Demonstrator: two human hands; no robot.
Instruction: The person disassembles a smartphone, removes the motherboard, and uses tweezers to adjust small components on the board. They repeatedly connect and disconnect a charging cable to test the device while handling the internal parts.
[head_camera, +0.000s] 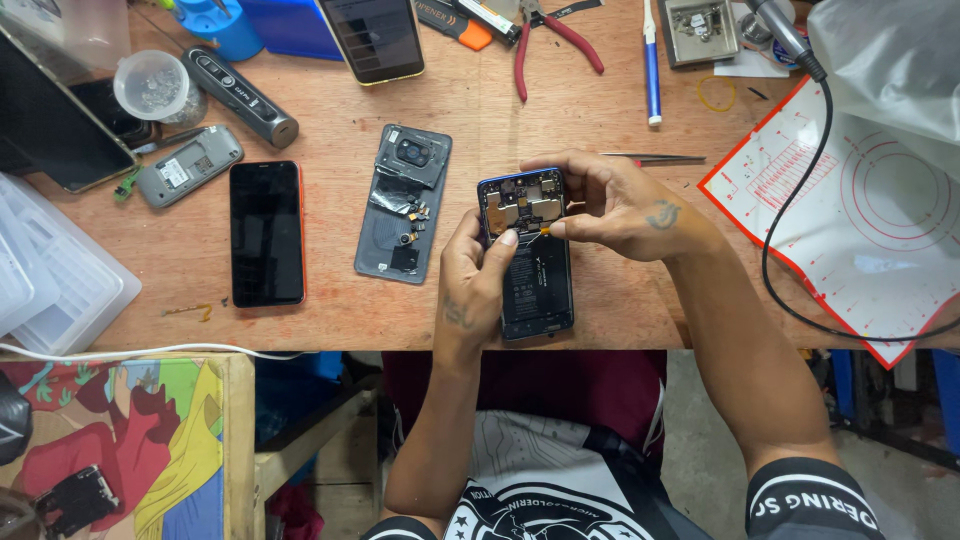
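An opened smartphone lies back-up near the front edge of the wooden bench, its circuit board and black battery exposed. My left hand grips its left side, thumb resting on the board area. My right hand reaches over the top of the phone, fingers curled around its upper edge, thumb and forefinger pinching a small orange-tipped part at the board's right side. The phone's removed grey back cover, with camera module and loose flex parts on it, lies just to the left.
An intact black phone lies further left, beside a small grey phone. Red-handled pliers, tweezers, a blue pen and another phone sit at the back. A white work mat with black cable lies right; a plastic tray lies left.
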